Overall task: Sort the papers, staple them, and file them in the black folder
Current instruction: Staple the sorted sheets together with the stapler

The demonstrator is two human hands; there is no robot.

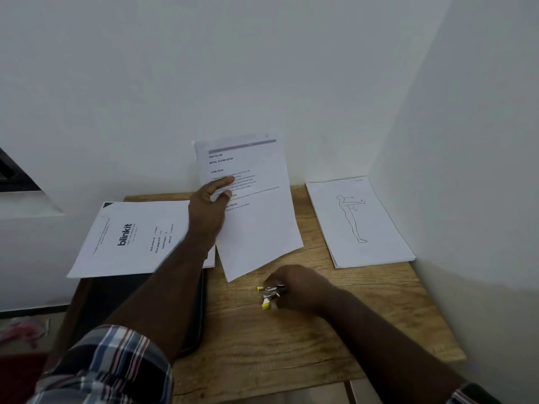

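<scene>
My left hand (208, 209) holds a set of printed text pages (256, 217) raised above the middle of the wooden table (291, 345), thumb on the front. Below them, my right hand (297, 288) grips a small yellow and silver stapler (269, 294) on the tabletop. A stack of papers with a "blinkit" heading (131, 240) lies at the left, partly over the black folder (140, 304), which my left forearm crosses. Another stack with a line drawing of a standing figure (358, 223) lies at the right, against the wall.
White walls close in the table at the back and right. The table's left edge drops to a floor with pink and red items (20, 330). A dark window frame (11, 173) sits at the far left.
</scene>
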